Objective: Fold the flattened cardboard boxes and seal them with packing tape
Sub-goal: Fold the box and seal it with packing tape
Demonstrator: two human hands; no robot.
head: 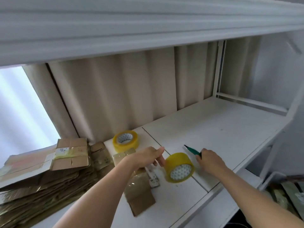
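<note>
Cardboard boxes (pixel 42 175), flattened and stacked, lie at the left of the white table (pixel 213 129). The left hand (pixel 146 157) grips a small taped box (pixel 139 186) just beside a tape roll (pixel 180 167) standing on edge. The right hand (pixel 209 159) is curled round a green cutter (pixel 193 150). A second tape roll (pixel 125 141) lies flat near the curtain (pixel 115 96).

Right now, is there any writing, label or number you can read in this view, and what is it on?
None is legible.
White label on the taped flattened cardboard box: print too blurred.
White label on the small brown cardboard box under the left hand: too small.
Yellow tape roll cores: pattern only.
</note>
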